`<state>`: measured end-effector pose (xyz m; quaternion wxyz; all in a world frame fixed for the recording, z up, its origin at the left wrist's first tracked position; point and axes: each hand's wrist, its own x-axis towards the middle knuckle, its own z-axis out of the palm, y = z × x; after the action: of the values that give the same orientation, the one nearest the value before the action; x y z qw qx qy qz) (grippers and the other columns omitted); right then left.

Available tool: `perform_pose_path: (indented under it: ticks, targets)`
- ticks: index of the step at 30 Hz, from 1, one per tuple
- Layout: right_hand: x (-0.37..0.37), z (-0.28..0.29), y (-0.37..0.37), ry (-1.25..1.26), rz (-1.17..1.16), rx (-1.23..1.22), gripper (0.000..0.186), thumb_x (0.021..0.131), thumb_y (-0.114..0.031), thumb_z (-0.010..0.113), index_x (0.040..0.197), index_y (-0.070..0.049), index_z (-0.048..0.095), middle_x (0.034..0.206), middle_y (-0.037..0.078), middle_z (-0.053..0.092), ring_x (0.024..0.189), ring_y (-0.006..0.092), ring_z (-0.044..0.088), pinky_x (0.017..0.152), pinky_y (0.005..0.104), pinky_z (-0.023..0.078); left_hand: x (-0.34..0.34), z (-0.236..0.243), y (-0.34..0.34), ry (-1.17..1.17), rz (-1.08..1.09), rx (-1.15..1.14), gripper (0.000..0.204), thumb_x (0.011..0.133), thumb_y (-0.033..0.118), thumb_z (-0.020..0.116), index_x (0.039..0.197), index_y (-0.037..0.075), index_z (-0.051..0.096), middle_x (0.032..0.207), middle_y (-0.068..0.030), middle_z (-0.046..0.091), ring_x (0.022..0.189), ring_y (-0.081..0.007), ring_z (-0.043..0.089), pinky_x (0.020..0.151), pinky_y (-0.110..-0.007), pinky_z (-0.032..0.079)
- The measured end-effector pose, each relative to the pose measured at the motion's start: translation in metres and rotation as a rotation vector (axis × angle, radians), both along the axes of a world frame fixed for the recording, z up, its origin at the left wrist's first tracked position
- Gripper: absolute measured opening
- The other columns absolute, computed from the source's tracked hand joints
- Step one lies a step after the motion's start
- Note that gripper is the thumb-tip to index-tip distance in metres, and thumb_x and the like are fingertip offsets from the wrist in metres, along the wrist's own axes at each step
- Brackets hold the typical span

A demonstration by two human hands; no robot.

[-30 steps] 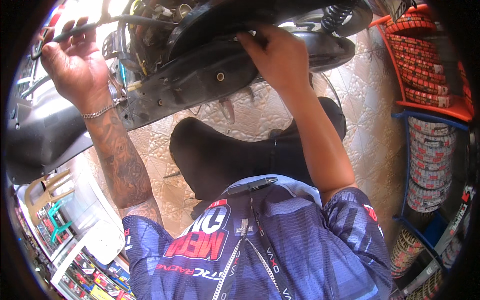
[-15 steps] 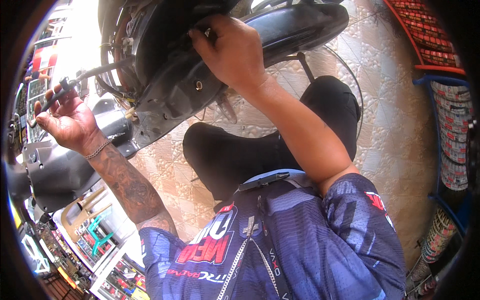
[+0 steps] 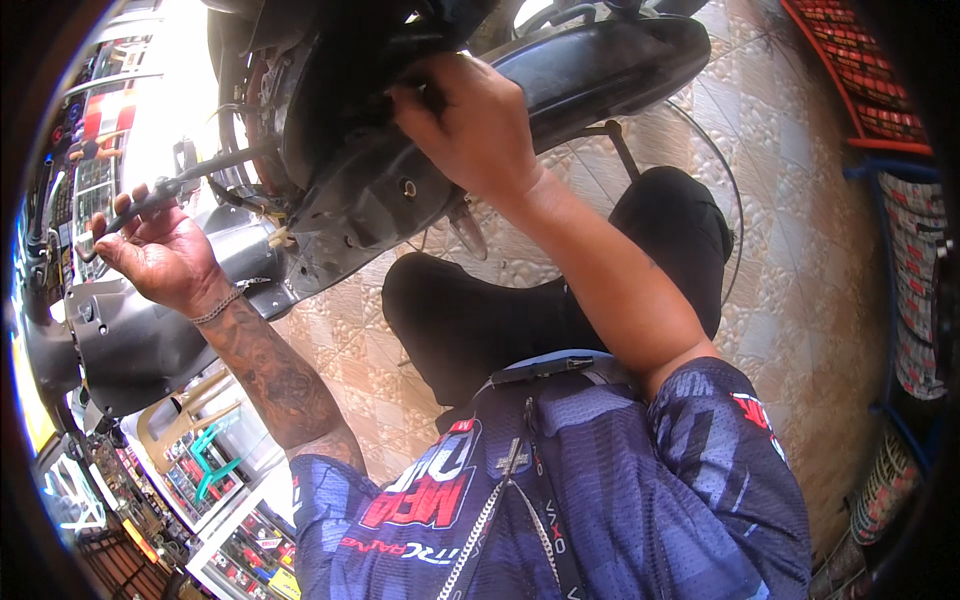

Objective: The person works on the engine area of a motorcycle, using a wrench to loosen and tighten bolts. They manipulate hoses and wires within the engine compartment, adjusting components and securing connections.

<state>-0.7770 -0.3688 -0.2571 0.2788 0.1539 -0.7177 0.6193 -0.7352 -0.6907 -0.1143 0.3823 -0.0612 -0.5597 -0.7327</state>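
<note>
That dark bar (image 3: pixel 215 165) in the left hand (image 3: pixel 165 260) looks stiff to me, no sag in it, and I'd guess it's fairly light since one hand carries that end. Can't tell if it's bare metal or has a sleeve on it. Might be slick if there's grease around. I'd take hold along the straight part, since the bent tip doesn't give you much to grab. The black panel (image 3: pixel 340 100) by the right hand (image 3: pixel 470 135) looks like plastic, so probably light, a bit flexy, smooth enough to slide. Edges would be my pick, gently, because hidden tabs on that stuff could snap.

As for direction, the bar's long axis slants from the bent tip near the left thumb, at the far left, up and rightward to the motorbike (image 3: pixel 370 205). It reaches the bodywork just left of the panel, but whether it's fixed there I can't make out. The long black piece (image 3: pixel 610 65) beyond the right hand runs up to the right too, rounded end pointing right.

Hands are well apart. Left one is wrapped round the bar, fingers behind, thumb in front. Right one is up against the panel with thumb and fingers curled; it's blurry and dark there, so no idea if it's pinching anything.
</note>
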Motion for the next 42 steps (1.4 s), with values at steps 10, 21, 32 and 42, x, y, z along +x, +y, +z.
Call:
perform_pose_path:
  ticks: [10, 21, 32, 42]
  targets:
    - [0.003, -0.002, -0.005, 0.078, -0.088, -0.07, 0.014, 0.088, -0.011, 0.075, 0.099, -0.005, 0.07, 0.084, 0.015, 0.07, 0.076, 0.0347, 0.068, 0.069, 0.0415, 0.054, 0.003, -0.007, 0.012, -0.012, 0.004, -0.086, 0.035, 0.1, 0.041, 0.066, 0.122, 0.015, 0.064, 0.111, -0.0146, 0.071, 0.104, -0.0325, 0.07, 0.098, -0.05, 0.057]
    - [0.01, 0.006, -0.006, 0.072, -0.143, -0.06, 0.014, 0.087, -0.011, 0.073, 0.094, -0.003, 0.065, 0.083, 0.014, 0.067, 0.074, 0.0359, 0.066, 0.064, 0.0427, 0.053, 0.003, -0.013, 0.032, 0.009, 0.015, -0.162, 0.035, 0.107, 0.038, 0.056, 0.13, 0.012, 0.054, 0.114, -0.0125, 0.069, 0.105, -0.0301, 0.07, 0.095, -0.046, 0.06]
    - [0.023, 0.152, -0.04, 0.38, 0.318, 0.063, 0.015, 0.082, -0.017, 0.076, 0.093, -0.008, 0.073, 0.087, 0.014, 0.067, 0.082, 0.0331, 0.068, 0.071, 0.0405, 0.057, 0.006, -0.007, 0.058, -0.102, 0.238, -0.276, 0.03, 0.111, 0.033, 0.049, 0.13, 0.01, 0.052, 0.111, -0.0093, 0.065, 0.103, -0.0198, 0.066, 0.096, -0.04, 0.056]
    - [-0.041, 0.222, -0.141, 0.093, 0.75, 0.696, 0.035, 0.079, -0.02, 0.07, 0.108, -0.003, 0.077, 0.102, 0.018, 0.076, 0.093, 0.0338, 0.075, 0.079, 0.0447, 0.06, 0.003, 0.002, 0.061, -0.104, 0.048, -0.068, 0.034, 0.11, 0.03, 0.052, 0.137, 0.01, 0.051, 0.136, -0.0085, 0.06, 0.126, -0.0232, 0.06, 0.105, -0.043, 0.049]
